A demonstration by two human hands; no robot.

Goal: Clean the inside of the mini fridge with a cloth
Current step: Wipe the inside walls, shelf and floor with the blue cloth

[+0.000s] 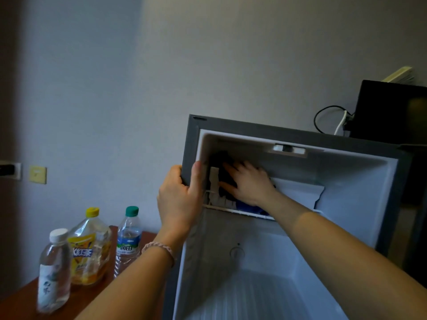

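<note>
Grey-framed and white inside, the mini fridge (300, 227) is standing open, tilted in the head view. Its left edge is being gripped by the left hand (179, 199): the thumb is curling over the front of the frame, the fingers are wrapping round the outer side. A pale braided bracelet (159, 248) is sitting on that wrist.

Just inward of the left hand, the right hand (248, 183) is reaching into the upper compartment, fingers spread fairly wide and lying flat on a dark blue cloth (245, 205). The cloth is lying under and below the palm, bunching against the white wire shelf (231, 210) directly beneath the hand. How the cloth continues into the shadow beyond the fingertips, I cannot tell.

Below and to the outside of the left forearm, three bottles are standing on a reddish wooden table (20, 303): a clear white-capped bottle (54, 271), a yellow-labelled tea bottle (89, 248) and a green-capped water bottle (128, 239). Above and beyond the right forearm, a black appliance (390, 109) is sitting behind the fridge top, cables (328, 118) looping beside it.
</note>
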